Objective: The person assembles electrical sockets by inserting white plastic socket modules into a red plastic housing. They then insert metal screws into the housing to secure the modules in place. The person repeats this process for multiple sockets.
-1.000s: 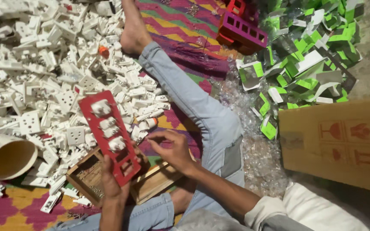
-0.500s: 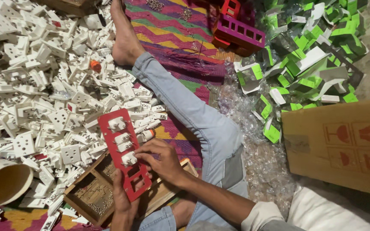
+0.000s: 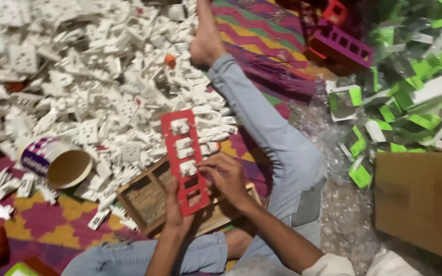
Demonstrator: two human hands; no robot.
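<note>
A great heap of white plastic socket parts (image 3: pixel 93 87) covers the upper left of the floor, spilling over a woven mat (image 3: pixel 52 220) patterned in zigzags of purple, yellow and pink. Opposite it, on the right, lies a pile of green-and-white packaging (image 3: pixel 410 102) on crinkled clear plastic wrap (image 3: pixel 344 204), with a brown cardboard box (image 3: pixel 420 204) below it at the right edge. The person sits on the mat in pale blue jeans, one leg (image 3: pixel 272 138) stretched up between the two piles, the bare foot at the edge of the white heap. Near the top right a purple frame with square openings (image 3: pixel 341 47) rests on the mat. Between the legs sits a shallow wooden tray (image 3: pixel 149 197) with compartments, and to its left a cardboard tube (image 3: pixel 60 163) lies on its side, its open mouth facing right. Over the tray the red frame (image 3: pixel 185 161) is held upright and slightly tilted; its upper openings are filled with white inserts, the lower ones show empty. The left hand (image 3: pixel 175 207) grips the frame's lower edge from below, fingers curled behind it and thumb in front. The right hand (image 3: pixel 226 176) lies against the frame's right side, fingers bent and bunched together, fingertips pressing at a white insert (image 3: pixel 189 167) in the middle of the frame.
</note>
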